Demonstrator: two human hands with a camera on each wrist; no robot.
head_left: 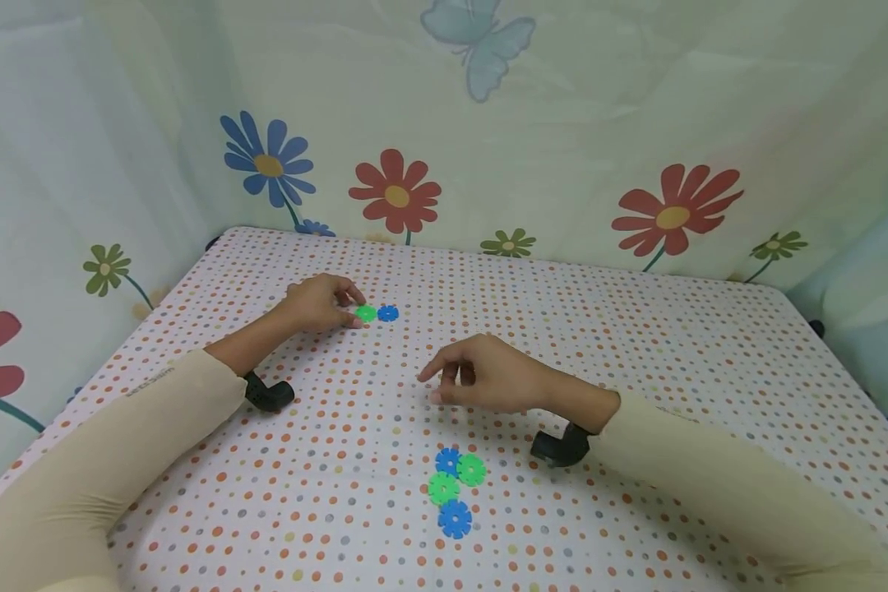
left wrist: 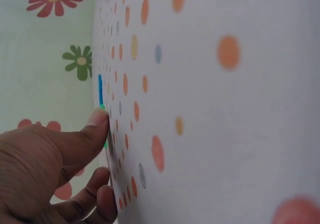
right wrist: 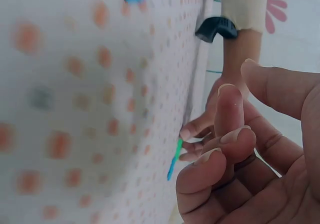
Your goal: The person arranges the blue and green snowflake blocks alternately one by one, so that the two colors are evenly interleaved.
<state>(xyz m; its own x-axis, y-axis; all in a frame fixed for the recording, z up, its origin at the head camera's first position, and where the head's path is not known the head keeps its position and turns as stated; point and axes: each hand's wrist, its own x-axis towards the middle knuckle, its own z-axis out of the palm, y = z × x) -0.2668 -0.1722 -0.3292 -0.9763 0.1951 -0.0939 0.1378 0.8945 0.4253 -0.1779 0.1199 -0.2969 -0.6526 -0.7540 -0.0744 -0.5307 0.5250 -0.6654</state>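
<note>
Toward the back left of the table, my left hand [head_left: 320, 302] pinches the edge of a green notched plastic disc [head_left: 367, 313] between thumb and fingers. That disc lies flat against a blue notched disc [head_left: 388, 312], edge to edge. In the left wrist view the thumb [left wrist: 95, 126] covers most of the green disc. My right hand [head_left: 488, 374] hovers over the middle of the table with loosely bent fingers and holds nothing. Nearer the front lies a cluster of discs: a blue one [head_left: 448, 462], a green one [head_left: 471, 469], another green one [head_left: 443, 488] and another blue one [head_left: 455, 519].
A white cloth with coloured dots [head_left: 636, 345] covers the table. Behind it hangs a pale curtain [head_left: 562, 123] printed with flowers and a butterfly. Black wrist cameras sit below the left wrist [head_left: 270, 395] and the right wrist [head_left: 560, 447].
</note>
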